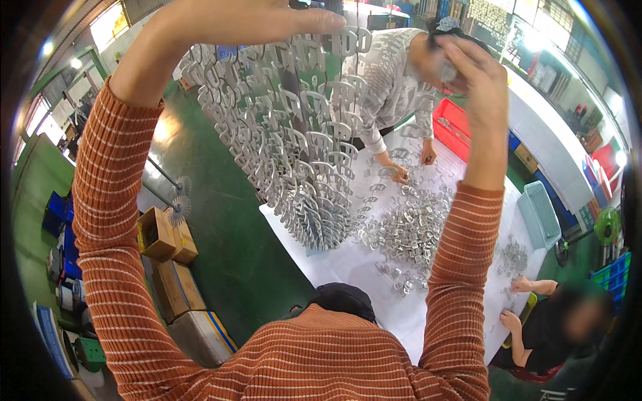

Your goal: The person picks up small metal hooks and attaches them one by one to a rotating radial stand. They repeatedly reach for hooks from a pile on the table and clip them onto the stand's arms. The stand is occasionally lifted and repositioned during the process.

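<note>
A dense cluster of hanging strands carries many grey metal D-shaped buckles (294,147) in front of me. My left hand (247,20) is raised over its top, the thumb stretched out toward the upper buckles. The other fingers of that hand run out of the picture at the top edge, so its grip is hidden. To the right, my right hand (478,73) is lifted too, its fingers loosely bent and apart, with nothing visible in them. Below, loose metal buckles (414,224) lie heaped on a white table (348,264).
Across the table a person in a patterned top (388,80) bends over the buckles. Another person in black (535,334) sits at lower right, both hands at the table. A red tray (451,127) and a pale blue basket (538,214) stand rightward; cardboard boxes (177,287) are left.
</note>
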Demonstrator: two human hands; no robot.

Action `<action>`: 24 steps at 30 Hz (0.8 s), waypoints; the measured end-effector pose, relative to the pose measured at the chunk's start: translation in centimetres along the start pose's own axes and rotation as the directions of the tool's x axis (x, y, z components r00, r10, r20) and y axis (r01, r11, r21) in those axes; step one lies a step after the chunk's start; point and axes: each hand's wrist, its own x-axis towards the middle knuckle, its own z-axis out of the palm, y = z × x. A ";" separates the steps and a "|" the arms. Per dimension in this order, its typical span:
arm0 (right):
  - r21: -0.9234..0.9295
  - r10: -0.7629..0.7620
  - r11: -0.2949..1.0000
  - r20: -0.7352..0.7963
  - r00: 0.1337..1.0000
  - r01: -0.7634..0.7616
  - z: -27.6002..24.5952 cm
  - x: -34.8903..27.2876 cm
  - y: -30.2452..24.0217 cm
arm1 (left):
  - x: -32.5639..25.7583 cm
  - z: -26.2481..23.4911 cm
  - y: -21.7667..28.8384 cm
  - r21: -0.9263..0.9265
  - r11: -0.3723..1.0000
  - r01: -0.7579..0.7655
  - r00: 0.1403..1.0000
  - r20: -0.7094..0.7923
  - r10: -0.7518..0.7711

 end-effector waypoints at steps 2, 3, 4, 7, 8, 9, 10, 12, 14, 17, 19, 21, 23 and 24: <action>-0.073 0.088 0.993 -0.057 0.994 -0.092 -3.9 0.2 1.1 | 0.1 -0.1 -0.2 0.018 1.000 -0.003 1.000 0.012 0.003; -0.306 0.104 0.942 -0.113 0.988 -0.134 -6.3 0.6 1.7 | 0.3 -0.3 -0.2 0.036 0.999 -0.004 1.000 0.029 0.003; -0.516 0.103 0.838 -0.170 0.980 -0.178 -8.0 0.9 2.1 | 0.3 -0.7 -0.1 0.058 0.998 -0.003 0.999 0.047 0.000; -0.967 -0.016 0.218 -0.137 0.990 -0.130 -10.3 0.1 2.9 | 0.9 -1.4 1.4 -0.109 0.991 0.079 0.997 0.022 -0.077; -0.911 -0.061 0.408 -0.084 0.995 -0.052 -9.7 0.4 2.6 | 1.0 -1.5 2.2 -0.194 0.973 0.126 0.992 -0.004 -0.129; -0.817 -0.113 0.575 -0.040 0.993 0.033 -8.2 0.7 2.1 | 1.1 -1.4 2.8 -0.284 0.944 0.168 0.983 -0.024 -0.182; -0.689 -0.173 0.714 -0.006 0.985 0.121 -6.4 0.9 1.4 | 1.3 -1.3 2.7 -0.279 0.946 0.165 0.982 -0.042 -0.184; -0.220 -0.093 0.968 0.133 0.987 0.121 -1.1 0.6 -1.7 | 0.8 -0.8 1.7 -0.170 0.975 0.143 0.986 -0.066 -0.156; 0.006 -0.166 0.986 0.218 0.962 0.169 2.4 0.0 -4.1 | 1.1 -0.8 1.7 -0.105 0.987 0.124 0.991 -0.042 -0.129; -0.009 -0.093 0.995 0.264 0.960 0.099 3.6 0.7 -3.7 | 1.6 -1.6 3.0 -0.117 0.986 0.122 0.992 0.009 -0.122; 0.036 -0.116 0.993 0.256 0.960 0.111 4.0 0.8 -3.1 | 1.0 -1.9 2.9 -0.012 0.999 0.032 0.999 -0.008 -0.032; 0.065 -0.161 0.987 0.225 0.961 0.150 4.8 0.9 -3.0 | 0.9 -1.0 0.7 -0.083 0.994 -0.073 0.997 -0.022 0.071; 0.066 -0.217 0.976 0.157 0.964 0.209 5.5 0.8 -3.0 | 0.7 -0.6 -0.2 -0.088 0.990 -0.108 0.994 -0.032 0.105; 0.164 -0.176 0.975 0.155 0.972 0.151 5.7 0.6 -3.1 | 0.5 -0.6 0.1 -0.057 0.994 -0.090 0.996 -0.033 0.088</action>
